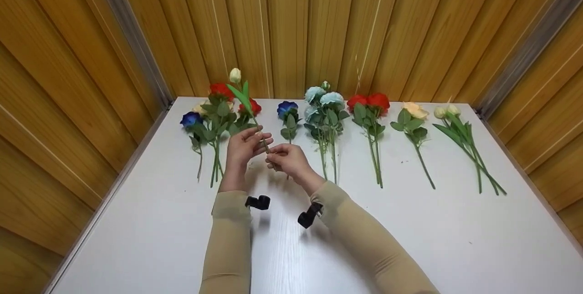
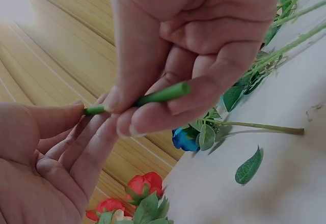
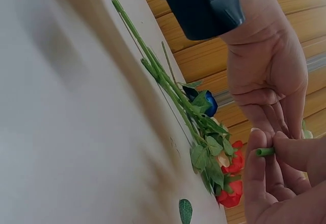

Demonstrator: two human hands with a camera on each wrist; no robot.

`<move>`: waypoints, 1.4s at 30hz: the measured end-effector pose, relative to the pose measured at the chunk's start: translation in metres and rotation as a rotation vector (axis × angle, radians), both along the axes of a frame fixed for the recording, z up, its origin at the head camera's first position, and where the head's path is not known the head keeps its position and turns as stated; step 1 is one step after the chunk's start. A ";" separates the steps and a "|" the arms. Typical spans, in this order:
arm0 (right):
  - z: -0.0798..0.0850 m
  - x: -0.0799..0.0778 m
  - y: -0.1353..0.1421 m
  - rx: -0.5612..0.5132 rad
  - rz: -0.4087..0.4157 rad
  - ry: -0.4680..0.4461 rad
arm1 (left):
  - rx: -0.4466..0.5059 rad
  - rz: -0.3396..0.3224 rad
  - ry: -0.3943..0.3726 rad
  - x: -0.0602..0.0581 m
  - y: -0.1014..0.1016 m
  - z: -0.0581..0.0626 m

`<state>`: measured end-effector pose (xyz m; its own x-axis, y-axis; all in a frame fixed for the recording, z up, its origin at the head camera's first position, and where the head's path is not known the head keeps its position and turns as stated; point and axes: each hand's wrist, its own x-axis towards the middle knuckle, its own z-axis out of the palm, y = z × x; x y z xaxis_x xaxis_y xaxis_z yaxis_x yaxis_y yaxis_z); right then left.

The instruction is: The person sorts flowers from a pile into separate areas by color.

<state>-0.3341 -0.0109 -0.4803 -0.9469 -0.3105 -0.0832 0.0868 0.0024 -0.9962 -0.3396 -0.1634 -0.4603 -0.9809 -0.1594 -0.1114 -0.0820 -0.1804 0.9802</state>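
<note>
White table, tulip in left hand, right hand pinching lower

On the white tulip, a smooth, plastic-looking green stem with a soft sheen is shown, and satiny leaves are borne. Matt, cloth-like petals are seen on the red roses and the blue rose, while a veined, fabric-like face is shown by the loose leaf. The white tabletop is finished smooth, with a low gloss and faint wood-like streaks. The walls are faced in grained, wood-look panels, with dull grey metal strips. The beige sleeves are made of matt cloth, and the black wrist cameras are cased in smooth plastic
</note>
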 end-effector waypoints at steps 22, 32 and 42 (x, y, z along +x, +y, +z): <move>-0.001 0.008 0.126 0.150 -0.053 0.082 | -0.483 0.375 -0.090 0.011 -0.065 -0.016; 0.007 0.008 0.195 0.237 -0.156 0.135 | -0.775 0.266 -0.266 0.014 -0.078 -0.032; 0.019 0.001 0.247 0.320 -0.278 0.123 | -0.894 0.194 -0.310 0.020 -0.078 -0.041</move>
<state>-0.3327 0.2363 -0.4615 -0.9997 -0.0199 -0.0152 0.0084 0.3055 -0.9522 -0.3196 -0.2414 -0.5009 -0.8763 -0.4667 -0.1195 -0.4071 0.5848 0.7017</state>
